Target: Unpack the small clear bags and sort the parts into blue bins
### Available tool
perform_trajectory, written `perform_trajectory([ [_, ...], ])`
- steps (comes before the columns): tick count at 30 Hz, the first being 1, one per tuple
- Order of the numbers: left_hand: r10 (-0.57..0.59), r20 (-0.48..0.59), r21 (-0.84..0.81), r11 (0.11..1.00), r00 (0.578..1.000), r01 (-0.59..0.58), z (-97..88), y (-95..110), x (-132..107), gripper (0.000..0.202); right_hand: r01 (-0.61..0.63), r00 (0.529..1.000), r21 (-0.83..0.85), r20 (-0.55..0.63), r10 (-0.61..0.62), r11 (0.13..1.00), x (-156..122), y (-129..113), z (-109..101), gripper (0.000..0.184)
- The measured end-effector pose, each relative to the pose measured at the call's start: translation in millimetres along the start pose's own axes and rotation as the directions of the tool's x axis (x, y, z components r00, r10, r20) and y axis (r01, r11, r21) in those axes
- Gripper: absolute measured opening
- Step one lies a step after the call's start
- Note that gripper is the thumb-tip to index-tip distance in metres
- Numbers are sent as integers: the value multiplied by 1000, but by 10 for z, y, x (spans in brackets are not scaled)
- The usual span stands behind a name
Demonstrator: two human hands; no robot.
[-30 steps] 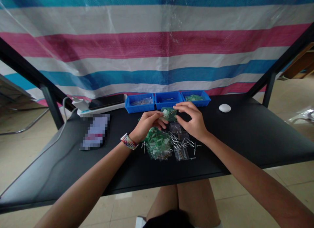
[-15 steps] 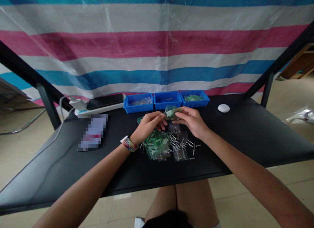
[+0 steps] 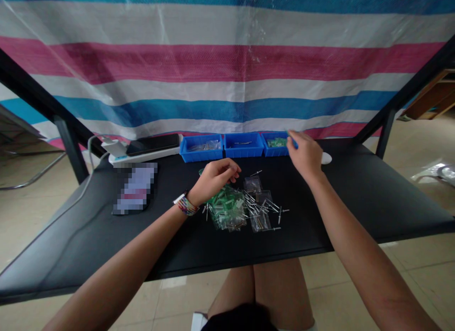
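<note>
Left hand (image 3: 217, 178), fingers curled, by the heaped green packets (image 3: 227, 208); silver pins (image 3: 251, 204) scattered alongside; and there's the right hand (image 3: 306, 154) at the right blue bin (image 3: 274, 152)! Too small to tell if either pinches anything. Looks like placing, calling for release inside the rim.

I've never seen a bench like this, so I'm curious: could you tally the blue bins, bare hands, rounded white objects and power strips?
Blue bins: 3
Bare hands, left hand and right hand: 2
Rounded white object, partly hidden: 1
Power strip: 1
Total: 7
</note>
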State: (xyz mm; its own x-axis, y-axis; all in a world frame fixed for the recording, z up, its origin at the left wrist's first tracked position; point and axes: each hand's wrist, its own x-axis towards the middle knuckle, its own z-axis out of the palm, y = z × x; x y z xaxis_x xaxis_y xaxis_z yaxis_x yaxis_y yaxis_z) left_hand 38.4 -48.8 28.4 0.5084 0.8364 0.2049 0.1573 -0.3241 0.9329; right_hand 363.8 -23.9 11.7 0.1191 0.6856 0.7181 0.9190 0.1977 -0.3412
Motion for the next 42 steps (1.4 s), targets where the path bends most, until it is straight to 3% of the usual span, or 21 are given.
perform_trajectory([
  [1,21,-16,37,999,1000,-21,-21,7,1,22,0,998,-48,66,3,999,-23,-22,49,43],
  [3,56,-47,126,991,997,-50,-57,4,3,21,4,996,-82,88,3,997,-64,-94,124,45],
  [7,89,-36,298,952,995,-75,-69,-68,13,19,147,984,98,86,-155,984,-114,-258,133,32],
  [11,114,1,376,920,994,-106,-34,-135,21,20,249,871,314,341,-354,916,-215,-379,99,18],
  [13,114,14,392,913,993,-110,-24,-140,20,20,213,823,339,444,-356,916,-278,-422,107,17],
  [16,120,27,399,909,992,-121,-20,-133,16,20,150,799,325,517,-308,934,-335,-461,142,16],
  [22,106,-19,363,927,994,-92,-15,-152,12,17,37,831,448,483,-277,893,-328,-527,181,11],
  [26,80,-75,293,955,994,-55,-10,-132,2,24,-129,859,631,457,-232,765,-361,-709,111,3],
  [30,33,-4,217,976,999,-31,-11,-95,-2,32,-180,860,722,445,-249,668,-446,-912,40,5],
  [42,-10,35,107,994,999,6,-28,-85,24,30,-203,893,729,412,-183,654,-531,-1010,44,7],
])
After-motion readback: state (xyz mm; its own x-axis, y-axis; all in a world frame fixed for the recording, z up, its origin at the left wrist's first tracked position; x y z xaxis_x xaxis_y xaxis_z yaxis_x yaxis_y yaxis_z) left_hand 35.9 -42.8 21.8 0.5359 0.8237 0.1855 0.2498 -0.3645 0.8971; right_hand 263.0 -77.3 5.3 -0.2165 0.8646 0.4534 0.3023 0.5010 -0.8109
